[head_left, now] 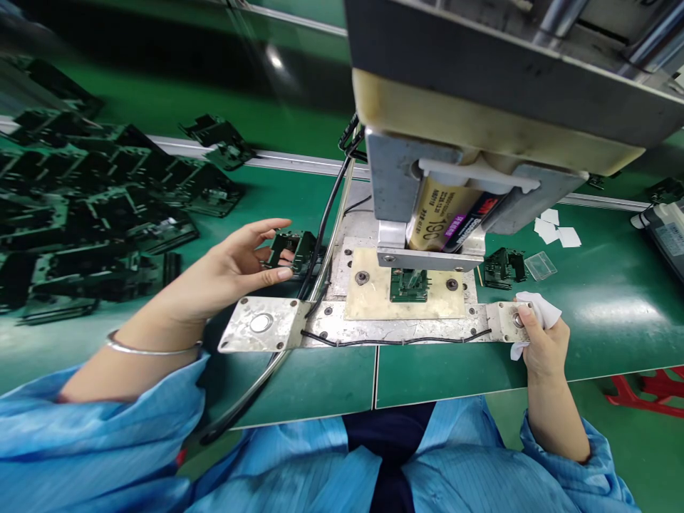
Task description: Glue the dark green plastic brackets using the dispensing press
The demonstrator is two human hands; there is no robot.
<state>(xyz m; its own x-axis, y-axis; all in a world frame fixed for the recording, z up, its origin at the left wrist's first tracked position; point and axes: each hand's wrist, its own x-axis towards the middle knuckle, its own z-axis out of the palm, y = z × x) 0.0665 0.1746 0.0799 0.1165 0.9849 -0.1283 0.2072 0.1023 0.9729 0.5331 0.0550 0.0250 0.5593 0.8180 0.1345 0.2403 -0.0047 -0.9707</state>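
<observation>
Pinching with the left hand a black plastic frame, thumb underneath and fingertips on top, the other fingers spread loosely. Held clear of the bench, just off the left rear corner of the fixture plate and right beside the black cable that runs down past that corner. Wearing a silver bangle on the same wrist, well out to the left front of the fixture plate.

Curling the right hand around a crumpled white cloth at the right end of the fixture plate, thumb tip laid on the right button set into that end. Not touching the left button on the opposite end of the fixture plate, just in front of the left hand.

Seated at the middle of the fixture plate, on a brass-coloured pad: a second frame, greenish black, directly under the dispenser head. Clamped in that head, above the fixture plate: a glue cartridge, tilted, label facing the camera.

Heaped far to the left of the fixture plate: a pile of black frames. Lying just off the right rear of the fixture plate: one loose frame, then a clear plastic piece, and further back some white paper squares. Spread beneath the fixture plate: a green bench mat.
</observation>
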